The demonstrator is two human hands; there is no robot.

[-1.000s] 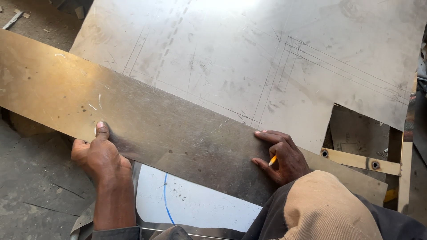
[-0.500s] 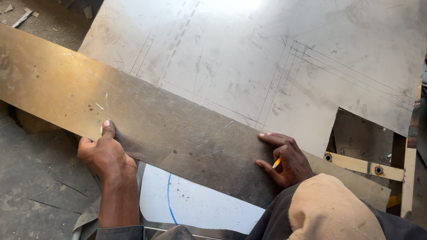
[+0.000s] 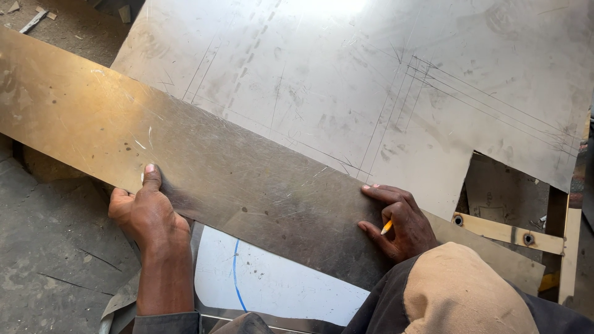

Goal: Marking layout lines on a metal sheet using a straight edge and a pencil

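Note:
A long brass-coloured metal strip (image 3: 204,167) lies diagonally across a large grey metal sheet (image 3: 383,74) scratched with straight layout lines. My left hand (image 3: 147,213) grips the strip's near edge, thumb pressed on top. My right hand (image 3: 396,221) rests flat on the strip further right, fingers spread, with a short yellow pencil (image 3: 386,227) tucked between them. Below the strip a white sheet piece (image 3: 272,284) shows a curved blue line. My knee in tan cloth (image 3: 464,291) sits at the lower right.
A rectangular notch is cut from the grey sheet at the right, showing a wooden bar with bolts (image 3: 507,232) and a wooden frame post (image 3: 569,253). Dusty concrete floor (image 3: 49,260) lies to the left, with small scraps (image 3: 31,18) at the top left.
The view has shifted slightly. Both hands keep their places on the strip, which stays pressed on the grey sheet.

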